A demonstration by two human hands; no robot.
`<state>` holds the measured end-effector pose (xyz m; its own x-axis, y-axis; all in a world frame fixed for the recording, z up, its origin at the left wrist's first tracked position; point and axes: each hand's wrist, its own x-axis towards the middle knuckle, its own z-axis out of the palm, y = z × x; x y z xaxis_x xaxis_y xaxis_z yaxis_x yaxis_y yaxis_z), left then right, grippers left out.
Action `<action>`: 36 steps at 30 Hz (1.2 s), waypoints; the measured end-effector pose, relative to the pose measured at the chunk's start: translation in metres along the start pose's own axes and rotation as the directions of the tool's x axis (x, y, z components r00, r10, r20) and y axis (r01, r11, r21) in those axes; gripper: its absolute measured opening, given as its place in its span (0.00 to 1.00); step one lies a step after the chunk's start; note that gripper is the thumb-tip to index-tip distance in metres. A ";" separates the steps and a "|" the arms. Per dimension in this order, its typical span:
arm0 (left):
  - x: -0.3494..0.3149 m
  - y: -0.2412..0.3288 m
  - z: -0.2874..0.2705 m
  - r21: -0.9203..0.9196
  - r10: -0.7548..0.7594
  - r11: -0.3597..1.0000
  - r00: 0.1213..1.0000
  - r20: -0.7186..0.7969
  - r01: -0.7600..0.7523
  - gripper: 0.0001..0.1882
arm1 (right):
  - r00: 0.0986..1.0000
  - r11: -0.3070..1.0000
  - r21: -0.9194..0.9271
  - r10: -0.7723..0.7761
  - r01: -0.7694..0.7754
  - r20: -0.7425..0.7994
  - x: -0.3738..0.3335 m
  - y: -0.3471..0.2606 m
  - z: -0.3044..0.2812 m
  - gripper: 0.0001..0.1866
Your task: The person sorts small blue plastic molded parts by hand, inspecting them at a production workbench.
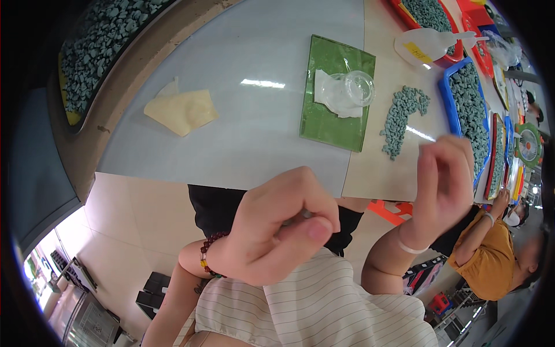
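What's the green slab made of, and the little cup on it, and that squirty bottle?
The green slab looks like glass or plastic: it's glossy, with shiny edges. The little cup could be clear glass or plastic too, because it's see-through and catches the light. The squirty bottle is probably plastic: smooth and cloudy white.

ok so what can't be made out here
All in the head view:
Left hand: curled fingers hide whether anything is held.
Right hand: blur obscures whether it pinches anything.
Upper-left tray of green pieces: far end cut off by the fisheye rim.
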<state>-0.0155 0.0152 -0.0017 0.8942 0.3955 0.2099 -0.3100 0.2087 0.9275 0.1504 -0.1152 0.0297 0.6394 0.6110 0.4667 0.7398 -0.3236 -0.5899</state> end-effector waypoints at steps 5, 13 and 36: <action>0.005 0.005 0.004 0.214 -0.047 0.976 0.998 0.033 0.039 0.06 | 0.977 0.970 0.178 -0.183 0.162 0.106 -0.016 -0.046 0.009 0.15; 0.004 0.002 0.007 0.293 -0.016 0.956 1.000 -0.011 0.019 0.03 | 0.974 0.953 0.285 -0.156 0.104 0.166 -0.022 -0.043 0.013 0.16; 0.006 0.014 0.003 -0.119 -0.145 0.985 0.975 -0.171 0.126 0.16 | 0.936 0.934 -0.052 -0.352 0.352 0.018 0.017 -0.034 0.024 0.09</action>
<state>-0.0139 0.0178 0.0137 0.8613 0.5078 0.0169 -0.2311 0.3619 0.9031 0.1309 -0.0768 0.0423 0.3343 0.6989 0.6323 0.9274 -0.1244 -0.3529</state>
